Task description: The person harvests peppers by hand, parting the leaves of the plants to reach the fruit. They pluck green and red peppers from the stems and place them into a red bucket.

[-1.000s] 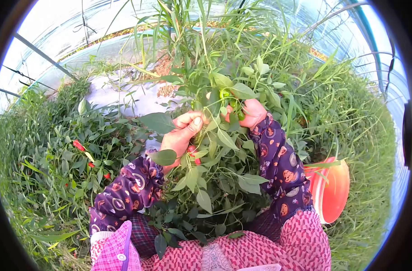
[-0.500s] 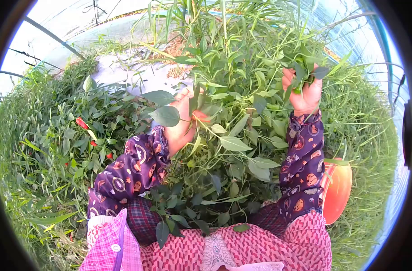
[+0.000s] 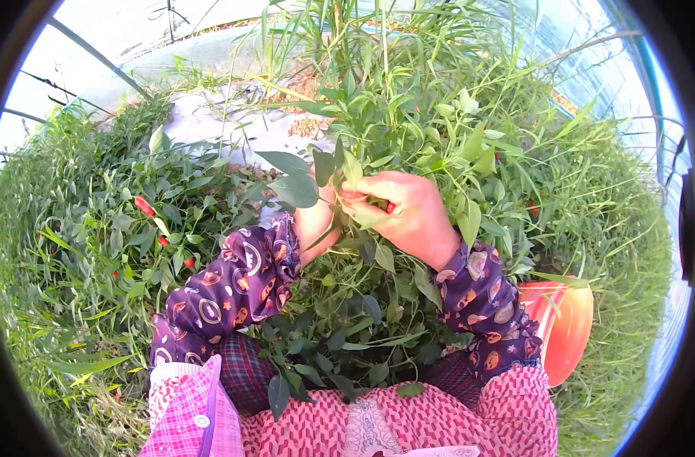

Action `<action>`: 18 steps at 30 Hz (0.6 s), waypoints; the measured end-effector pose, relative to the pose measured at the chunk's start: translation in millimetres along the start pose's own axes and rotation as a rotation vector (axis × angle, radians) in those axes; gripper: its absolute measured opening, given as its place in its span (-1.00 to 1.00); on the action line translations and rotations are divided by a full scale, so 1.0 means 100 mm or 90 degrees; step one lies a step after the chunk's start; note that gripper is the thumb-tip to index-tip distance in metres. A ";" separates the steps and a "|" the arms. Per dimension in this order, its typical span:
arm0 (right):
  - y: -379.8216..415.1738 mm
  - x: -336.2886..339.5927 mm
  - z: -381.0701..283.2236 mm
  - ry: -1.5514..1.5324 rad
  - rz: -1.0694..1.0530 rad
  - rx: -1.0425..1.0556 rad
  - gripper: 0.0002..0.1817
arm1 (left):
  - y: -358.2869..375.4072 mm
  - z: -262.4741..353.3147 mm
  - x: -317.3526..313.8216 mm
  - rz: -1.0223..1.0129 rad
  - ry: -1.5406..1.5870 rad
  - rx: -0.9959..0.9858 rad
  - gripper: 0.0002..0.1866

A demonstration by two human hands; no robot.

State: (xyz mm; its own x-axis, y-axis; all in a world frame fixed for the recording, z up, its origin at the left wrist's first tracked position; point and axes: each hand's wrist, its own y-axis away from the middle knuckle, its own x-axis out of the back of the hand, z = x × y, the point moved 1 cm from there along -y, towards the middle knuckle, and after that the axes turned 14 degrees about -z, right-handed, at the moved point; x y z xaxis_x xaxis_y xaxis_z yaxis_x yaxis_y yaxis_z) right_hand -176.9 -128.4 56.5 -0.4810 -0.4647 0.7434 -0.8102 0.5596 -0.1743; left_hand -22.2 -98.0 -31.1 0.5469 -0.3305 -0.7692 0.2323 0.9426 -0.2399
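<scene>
Inside a tunnel of clear plastic sheeting (image 3: 210,57), thick greenery covers the ground. In the middle, in front of the person, stands a leafy plant (image 3: 385,259), its upper leaves between both hands. The right hand (image 3: 412,213) has thumb and forefinger pinched together there, a red spot (image 3: 391,207) showing beside them; exactly what they grip is hidden. Leaves cover the left hand's (image 3: 315,221) fingers, so their state cannot be told. Farther out, red peppers (image 3: 144,206) hang at left and an orange-red bucket (image 3: 570,335) leans at right.

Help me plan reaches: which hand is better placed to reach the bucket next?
Probably the right hand: the bucket is beside its sleeve, while the left hand is farther across, among leaves.
</scene>
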 end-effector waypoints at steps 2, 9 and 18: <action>0.04 0.07 0.03 0.035 0.003 0.029 -0.75 | -0.05 -0.07 0.02 0.048 -0.034 -0.042 -0.73; 0.17 0.36 0.03 -0.304 0.069 0.021 -0.88 | -0.08 0.23 -0.10 0.290 -0.117 -0.022 -0.90; 0.03 0.32 0.32 -0.200 -0.064 -0.140 -0.72 | -0.12 0.22 -0.25 0.122 -0.133 -0.058 -0.91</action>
State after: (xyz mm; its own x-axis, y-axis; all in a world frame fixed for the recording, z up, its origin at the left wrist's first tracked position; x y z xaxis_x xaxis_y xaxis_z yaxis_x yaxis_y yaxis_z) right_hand -205.7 -163.8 59.2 -0.5090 -0.6931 0.5105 -0.7840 0.6180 0.0574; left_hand -20.7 -101.7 4.2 0.7293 -0.1392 -0.6699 0.0402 0.9861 -0.1611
